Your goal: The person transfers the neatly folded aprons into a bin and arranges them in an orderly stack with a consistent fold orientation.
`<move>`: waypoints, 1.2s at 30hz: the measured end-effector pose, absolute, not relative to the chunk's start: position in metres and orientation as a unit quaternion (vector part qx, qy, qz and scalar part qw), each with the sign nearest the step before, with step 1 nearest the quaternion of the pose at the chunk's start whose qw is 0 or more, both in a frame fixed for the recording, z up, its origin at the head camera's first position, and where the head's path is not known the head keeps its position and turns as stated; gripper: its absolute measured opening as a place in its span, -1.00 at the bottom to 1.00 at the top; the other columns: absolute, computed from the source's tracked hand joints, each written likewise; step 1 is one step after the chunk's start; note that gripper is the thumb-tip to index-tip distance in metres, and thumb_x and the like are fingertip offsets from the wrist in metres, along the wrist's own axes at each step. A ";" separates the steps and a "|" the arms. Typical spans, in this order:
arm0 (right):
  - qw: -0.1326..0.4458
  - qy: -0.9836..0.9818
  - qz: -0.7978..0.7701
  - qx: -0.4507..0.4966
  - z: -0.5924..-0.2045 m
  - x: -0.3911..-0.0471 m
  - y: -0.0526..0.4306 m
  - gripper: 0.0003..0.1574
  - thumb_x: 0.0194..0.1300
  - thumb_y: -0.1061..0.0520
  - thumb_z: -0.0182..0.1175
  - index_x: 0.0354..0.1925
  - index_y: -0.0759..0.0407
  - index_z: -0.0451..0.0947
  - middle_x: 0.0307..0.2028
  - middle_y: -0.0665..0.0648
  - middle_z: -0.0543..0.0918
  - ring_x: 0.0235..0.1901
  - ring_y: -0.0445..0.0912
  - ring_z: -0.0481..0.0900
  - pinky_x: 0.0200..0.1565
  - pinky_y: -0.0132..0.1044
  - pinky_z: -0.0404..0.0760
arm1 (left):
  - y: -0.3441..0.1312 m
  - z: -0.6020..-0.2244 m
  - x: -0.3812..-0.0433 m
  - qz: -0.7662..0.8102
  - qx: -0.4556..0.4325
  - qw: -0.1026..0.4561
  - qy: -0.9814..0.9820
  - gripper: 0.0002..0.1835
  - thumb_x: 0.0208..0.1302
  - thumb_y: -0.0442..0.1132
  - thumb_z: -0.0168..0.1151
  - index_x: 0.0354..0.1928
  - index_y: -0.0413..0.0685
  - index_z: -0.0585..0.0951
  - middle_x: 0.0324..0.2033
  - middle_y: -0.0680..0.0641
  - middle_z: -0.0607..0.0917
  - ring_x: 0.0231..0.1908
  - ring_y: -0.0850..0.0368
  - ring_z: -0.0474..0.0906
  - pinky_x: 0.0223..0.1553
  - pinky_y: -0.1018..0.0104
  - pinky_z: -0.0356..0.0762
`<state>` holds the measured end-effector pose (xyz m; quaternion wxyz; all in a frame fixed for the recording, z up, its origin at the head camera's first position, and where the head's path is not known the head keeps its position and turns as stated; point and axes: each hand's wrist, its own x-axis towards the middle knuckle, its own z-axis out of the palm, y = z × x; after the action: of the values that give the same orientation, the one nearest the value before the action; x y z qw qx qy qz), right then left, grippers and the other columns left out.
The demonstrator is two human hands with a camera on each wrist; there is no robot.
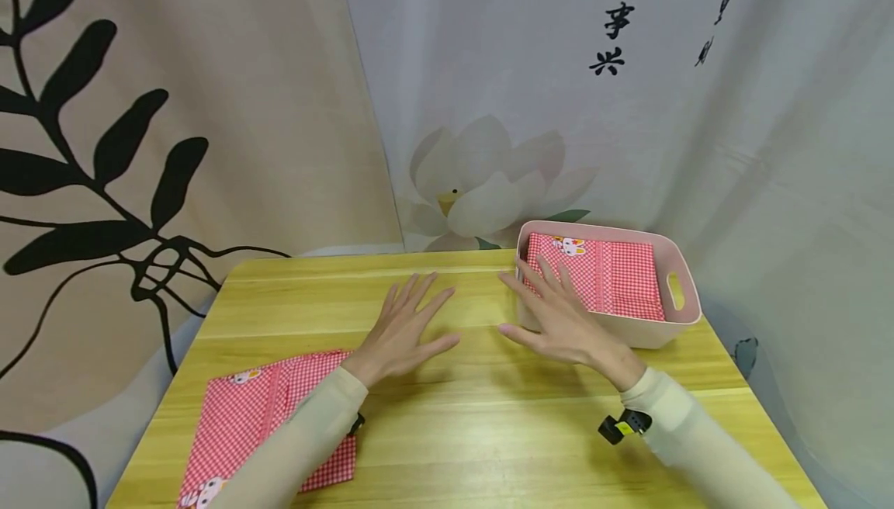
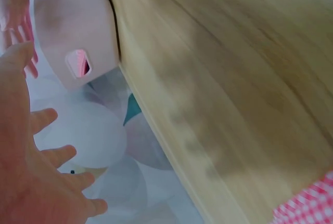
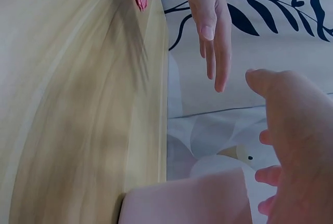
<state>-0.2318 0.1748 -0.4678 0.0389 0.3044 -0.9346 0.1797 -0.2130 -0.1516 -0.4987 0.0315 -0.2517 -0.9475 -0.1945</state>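
Both hands hover above the wooden table with fingers spread and nothing held. In the head view the left hand (image 1: 400, 332) is over the middle of the table, its forearm crossing above a folded red-and-white checked cloth (image 1: 244, 420) with rabbit prints. My right hand (image 1: 559, 319) is in front of a pink plastic basket (image 1: 687, 292), its fingertips overlapping the basket's near left side in view. Inside that basket lies another folded checked cloth (image 1: 615, 276) with a rabbit print. The right wrist view shows the right hand (image 3: 302, 141) with the left hand (image 3: 210, 21) facing it.
The wooden table (image 1: 475, 431) reaches back to a hanging printed curtain (image 1: 279, 105) with black leaves, a pale flower and dark characters. At the table's back right corner stands the basket, with a handle hole in its right side.
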 end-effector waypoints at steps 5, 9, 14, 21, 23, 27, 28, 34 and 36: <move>0.028 -0.929 0.182 0.320 -0.470 -0.230 0.169 0.11 0.58 -0.45 0.25 0.84 -0.16 0.12 0.87 0.23 -0.02 0.84 0.41 -0.18 0.73 0.63 -0.21 | -0.162 -0.501 -0.208 -0.195 -0.243 0.037 -0.950 -0.07 0.59 0.41 0.25 0.82 0.26 0.24 0.86 -0.15 0.01 0.84 -0.40 -0.15 0.77 -0.61 -0.23; 0.026 -0.923 0.181 0.337 -0.471 -0.228 0.162 0.11 0.60 -0.45 0.23 0.84 -0.13 0.11 0.86 0.26 -0.01 0.85 0.39 -0.20 0.74 0.62 -0.20 | -0.171 -0.503 -0.203 -0.199 -0.234 0.041 -0.951 -0.07 0.58 0.40 0.26 0.81 0.27 0.25 0.86 -0.16 0.04 0.85 -0.38 -0.14 0.77 -0.61 -0.23; 0.023 -0.918 0.183 0.350 -0.474 -0.225 0.153 0.10 0.59 -0.46 0.21 0.84 -0.14 0.12 0.85 0.26 0.00 0.84 0.42 -0.21 0.74 0.61 -0.17 | -0.181 -0.507 -0.198 -0.199 -0.226 0.042 -0.952 -0.07 0.59 0.38 0.27 0.81 0.24 0.26 0.86 -0.17 0.03 0.84 -0.40 -0.14 0.76 -0.61 -0.25; 0.032 -0.917 0.161 0.364 -0.479 -0.221 0.139 0.10 0.58 -0.47 0.21 0.83 -0.16 0.14 0.86 0.24 0.01 0.84 0.42 -0.20 0.76 0.57 -0.17 | -0.191 -0.509 -0.188 -0.200 -0.214 0.043 -0.955 -0.08 0.58 0.37 0.29 0.80 0.23 0.28 0.85 -0.18 0.05 0.84 -0.41 -0.15 0.75 -0.64 -0.23; 0.041 -0.915 0.150 0.372 -0.480 -0.220 0.136 0.10 0.57 -0.47 0.22 0.82 -0.15 0.16 0.85 0.24 0.02 0.83 0.42 -0.18 0.77 0.55 -0.18 | -0.194 -0.509 -0.185 -0.200 -0.209 0.043 -0.956 -0.08 0.58 0.37 0.29 0.80 0.23 0.28 0.85 -0.18 0.05 0.84 -0.41 -0.15 0.75 -0.64 -0.22; 0.045 -0.910 0.140 0.388 -0.482 -0.218 0.129 0.11 0.57 -0.48 0.21 0.82 -0.13 0.16 0.84 0.26 0.04 0.83 0.41 -0.15 0.77 0.55 -0.15 | -0.200 -0.512 -0.181 -0.200 -0.200 0.044 -0.958 -0.08 0.58 0.37 0.29 0.80 0.25 0.28 0.85 -0.17 0.05 0.84 -0.42 -0.14 0.75 -0.63 -0.23; 0.043 -0.909 0.140 0.390 -0.483 -0.218 0.128 0.11 0.57 -0.49 0.20 0.82 -0.13 0.16 0.84 0.27 0.04 0.83 0.41 -0.15 0.77 0.54 -0.16 | -0.201 -0.513 -0.180 -0.201 -0.197 0.045 -0.959 -0.08 0.58 0.37 0.28 0.80 0.25 0.28 0.85 -0.17 0.04 0.84 -0.42 -0.15 0.75 -0.63 -0.24; 0.037 -0.901 0.148 0.406 -0.487 -0.216 0.118 0.09 0.58 -0.48 0.20 0.82 -0.11 0.18 0.83 0.30 0.08 0.84 0.42 -0.15 0.76 0.56 -0.22 | -0.211 -0.514 -0.173 -0.201 -0.185 0.043 -0.961 -0.07 0.57 0.38 0.29 0.81 0.25 0.25 0.86 -0.18 0.04 0.83 -0.43 -0.14 0.76 -0.61 -0.27; 0.033 -0.897 0.153 0.413 -0.488 -0.215 0.114 0.09 0.58 -0.48 0.19 0.82 -0.10 0.18 0.83 0.30 0.08 0.83 0.42 -0.15 0.75 0.58 -0.19 | -0.215 -0.514 -0.170 -0.200 -0.182 0.043 -0.962 -0.06 0.57 0.38 0.30 0.81 0.26 0.25 0.85 -0.18 0.04 0.83 -0.44 -0.13 0.76 -0.62 -0.27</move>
<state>-0.2148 0.1138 -0.4879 0.0327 0.4127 -0.8974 0.1527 -0.1696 -0.2151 -0.5140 0.0431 -0.1820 -0.9617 -0.2004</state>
